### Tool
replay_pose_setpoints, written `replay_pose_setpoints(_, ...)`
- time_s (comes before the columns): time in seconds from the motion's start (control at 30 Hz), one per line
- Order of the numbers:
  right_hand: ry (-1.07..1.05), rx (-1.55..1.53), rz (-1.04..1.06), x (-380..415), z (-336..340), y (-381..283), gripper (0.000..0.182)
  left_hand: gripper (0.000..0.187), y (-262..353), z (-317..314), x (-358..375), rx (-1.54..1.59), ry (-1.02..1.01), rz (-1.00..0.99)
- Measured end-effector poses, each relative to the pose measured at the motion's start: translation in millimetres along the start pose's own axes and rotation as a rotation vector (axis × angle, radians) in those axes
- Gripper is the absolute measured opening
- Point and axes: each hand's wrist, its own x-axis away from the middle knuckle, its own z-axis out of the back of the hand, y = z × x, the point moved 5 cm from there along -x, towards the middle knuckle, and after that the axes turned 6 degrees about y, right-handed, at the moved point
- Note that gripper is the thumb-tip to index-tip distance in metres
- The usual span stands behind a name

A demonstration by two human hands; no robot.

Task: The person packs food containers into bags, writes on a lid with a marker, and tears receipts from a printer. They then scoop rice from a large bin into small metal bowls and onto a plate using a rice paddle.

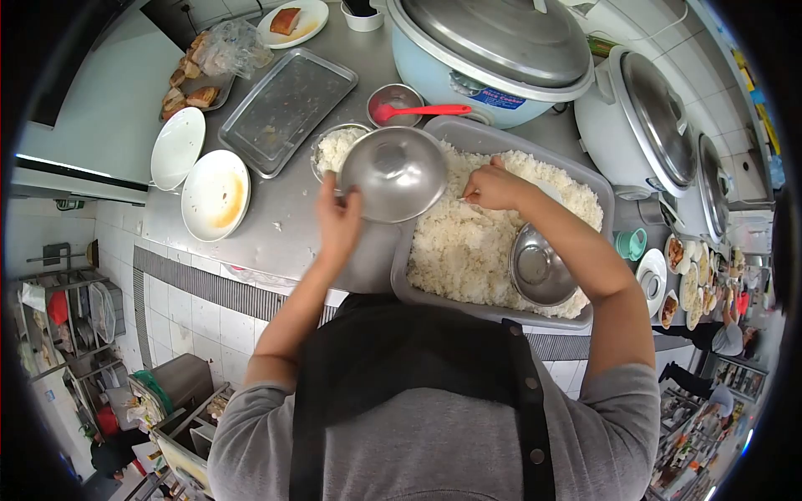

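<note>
My left hand point(339, 219) grips the rim of a shiny metal bowl point(394, 179), held over the left edge of the rice tray. My right hand point(494, 185) is closed in a pinch above the cooked rice point(455, 250); whatever is between its fingers is too small to make out. Rice fills most of a large grey tray point(401, 271). Another metal bowl point(543, 265) rests on the rice under my right forearm. Partly behind the held bowl is a small metal bowl of rice point(336, 149). A white object point(548, 190) shows partly behind my right arm.
A red spoon point(422, 110) lies across a metal bowl behind the tray. Large rice cookers point(493, 63) stand at the back and right. To the left are a metal tray point(288, 108), white plates point(215, 196) and browned food pieces point(200, 96). Other people are at far right.
</note>
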Motion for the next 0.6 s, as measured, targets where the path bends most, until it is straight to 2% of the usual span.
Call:
replay_pose_setpoints(0.03, 0.057, -0.037, 0.094, -3, -6, 1, 0.011, 0.018, 0, -20, 10, 0.119, 0.036, -0.027)
replay_pose_setpoints(0.07, 0.058, -0.037, 0.092, -5, -14, 3, 0.011, 0.016, 0, -39, 20, 0.236, 0.067, -0.058)
replay_pose_setpoints(0.17, 0.018, 0.001, 0.127, -6, -24, 4, 0.01, 0.011, -1, -63, 30, 0.421, 0.029, 0.026)
replay_pose_setpoints(0.27, 0.021, -0.157, 0.145, 3, -20, 5, 0.01, 0.012, 4, -61, 28, 0.349, 0.023, 0.083)
replay_pose_setpoints(0.33, -0.055, -0.202, 0.148, 8, -14, 4, 0.012, 0.019, 33, -52, 15, -0.056, -0.044, -0.353)
replay_pose_setpoints(0.37, -0.058, -0.204, 0.149, 12, -11, 5, 0.012, 0.019, 41, -50, 7, -0.058, -0.044, -0.35)
replay_pose_setpoints(0.43, -0.049, -0.283, 0.088, 21, -2, 11, 0.016, 0.022, 69, -61, 4, -0.281, -0.272, -0.664)
replay_pose_setpoints(0.47, -0.054, -0.278, 0.094, 25, 4, 15, 0.016, 0.021, 77, -67, 6, -0.442, -0.397, -0.659)
replay_pose_setpoints(0.5, -0.086, -0.235, 0.077, 29, 8, 21, 0.018, 0.021, 78, -69, 5, -0.446, -0.389, -0.658)
replay_pose_setpoints(0.57, -0.114, -0.189, 0.058, 42, 18, 34, 0.019, 0.025, 78, -82, 4, -0.459, -0.531, -0.661)
replay_pose_setpoints(0.6, -0.087, -0.401, -0.011, 51, 25, 42, 0.02, 0.035, 69, -87, 2, -0.378, -0.543, -0.559)
